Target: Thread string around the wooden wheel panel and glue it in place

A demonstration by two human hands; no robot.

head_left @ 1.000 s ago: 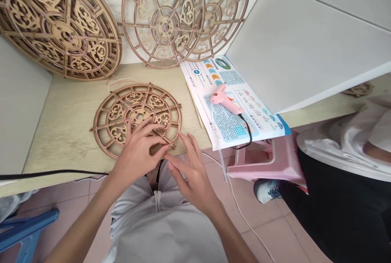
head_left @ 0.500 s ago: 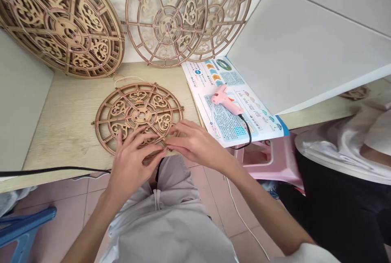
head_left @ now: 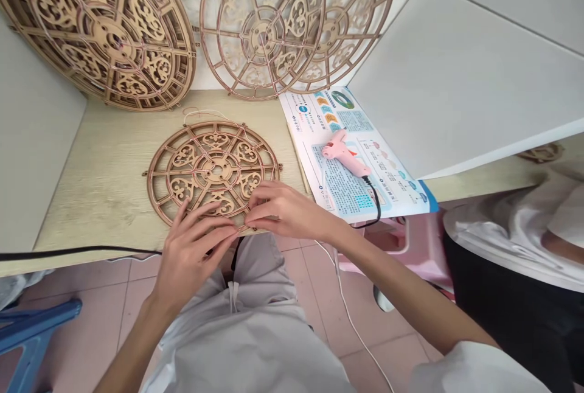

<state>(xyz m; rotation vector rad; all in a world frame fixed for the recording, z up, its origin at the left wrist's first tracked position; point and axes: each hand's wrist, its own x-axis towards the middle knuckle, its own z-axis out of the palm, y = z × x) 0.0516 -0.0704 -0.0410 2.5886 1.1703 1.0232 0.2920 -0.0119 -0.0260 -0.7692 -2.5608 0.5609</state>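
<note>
Forward over the near rim of the openwork disc comes the right hand, outside it a second ago; the left hand has drawn back toward the same edge. Both sets of fingers curl, tips bunched, though I can't tell whether they pinch anything. The brown, scroll-cut disc lies flat on the wood-grained table, which seems to steady it. A pink glue gun rests on a printed sheet, perhaps shielding the tabletop.

Two discs lean behind one flat lattice disc, with one stack, too layered to count, behind its left side, and one glue gun and one printed sheet to its right.
</note>
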